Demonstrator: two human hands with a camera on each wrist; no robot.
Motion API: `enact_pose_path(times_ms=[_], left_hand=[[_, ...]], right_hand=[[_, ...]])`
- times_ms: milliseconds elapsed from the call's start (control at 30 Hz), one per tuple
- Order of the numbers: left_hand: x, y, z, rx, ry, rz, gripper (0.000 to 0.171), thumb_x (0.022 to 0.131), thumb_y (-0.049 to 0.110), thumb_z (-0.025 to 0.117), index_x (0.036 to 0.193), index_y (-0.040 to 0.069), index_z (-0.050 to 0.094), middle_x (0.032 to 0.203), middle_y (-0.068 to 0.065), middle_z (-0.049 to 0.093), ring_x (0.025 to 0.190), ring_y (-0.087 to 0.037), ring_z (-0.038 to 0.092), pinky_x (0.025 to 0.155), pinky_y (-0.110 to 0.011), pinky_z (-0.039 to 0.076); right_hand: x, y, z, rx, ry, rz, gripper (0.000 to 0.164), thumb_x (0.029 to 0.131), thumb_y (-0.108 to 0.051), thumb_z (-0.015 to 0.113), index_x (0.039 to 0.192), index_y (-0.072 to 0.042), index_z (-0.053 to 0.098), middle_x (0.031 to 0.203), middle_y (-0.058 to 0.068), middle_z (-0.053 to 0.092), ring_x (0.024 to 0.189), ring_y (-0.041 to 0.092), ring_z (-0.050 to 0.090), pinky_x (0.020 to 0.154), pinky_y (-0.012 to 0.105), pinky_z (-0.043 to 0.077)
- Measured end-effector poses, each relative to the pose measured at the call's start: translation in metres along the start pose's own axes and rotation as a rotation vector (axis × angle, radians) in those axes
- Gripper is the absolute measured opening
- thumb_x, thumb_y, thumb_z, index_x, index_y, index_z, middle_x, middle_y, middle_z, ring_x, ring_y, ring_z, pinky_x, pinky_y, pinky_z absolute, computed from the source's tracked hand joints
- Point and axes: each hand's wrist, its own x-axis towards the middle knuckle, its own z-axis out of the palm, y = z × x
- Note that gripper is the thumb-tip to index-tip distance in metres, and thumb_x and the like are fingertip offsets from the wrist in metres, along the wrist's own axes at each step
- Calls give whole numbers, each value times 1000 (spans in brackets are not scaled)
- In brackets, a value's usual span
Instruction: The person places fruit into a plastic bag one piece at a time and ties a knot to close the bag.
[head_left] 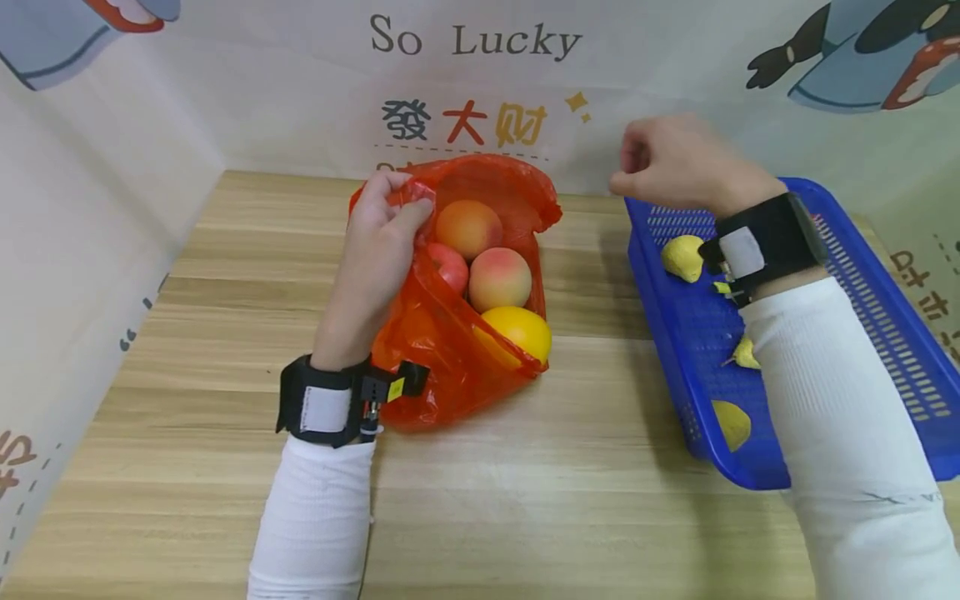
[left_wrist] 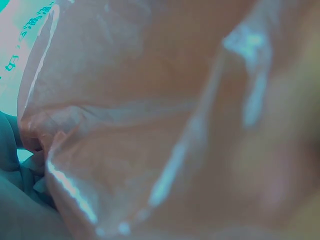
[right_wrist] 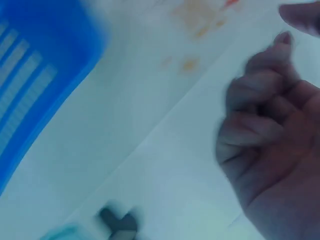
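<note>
Red plastic bag (head_left: 450, 358) of fruit (head_left: 499, 279), probably limp, slippery, best held by its rim (head_left: 517, 171); left hand (head_left: 378, 242), fingers clamped there; right hand (head_left: 678, 162), fingers loosely curled, empty.

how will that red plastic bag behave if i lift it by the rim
The red bag is probably floppy, as its thin plastic creases at the left hand. It may sag, with round fruit inside. The yellow fruit might roll out, lying right by the open edge.
</note>
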Motion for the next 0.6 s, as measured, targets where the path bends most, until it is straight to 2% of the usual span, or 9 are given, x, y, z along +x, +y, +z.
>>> enact_pose_path(times_ms=[133,300,467,600], left_hand=[[0,1,-2,16,-5,-6,17,103,17,43,120,11,42,96,-5,55,87,-19,56,78,-21,55],[-1,-1,-3,29,-8,-1,20,104,17,43,122,9,41,100,-4,55,89,-19,58,79,-21,56],[-1,-2,-4,17,-2,8,19,103,17,43,121,12,42,101,-5,57,89,-20,59,80,-22,56],[-1,-2,-4,18,6,10,19,103,17,44,121,13,42,107,-8,58,94,-22,60,85,-26,57]], right_hand=[[1,42,2,-39,-119,114,40,96,-30,53,115,5,60,113,29,61,99,40,58,82,49,50],[0,79,23,8,-258,238,46,98,-28,50,128,8,54,129,35,53,115,50,52,95,63,46],[0,95,41,74,-321,315,60,97,-31,52,141,6,39,141,37,41,127,54,43,102,69,37],[0,99,50,76,-346,330,64,95,-35,57,144,1,37,145,36,37,131,55,38,104,71,33]])
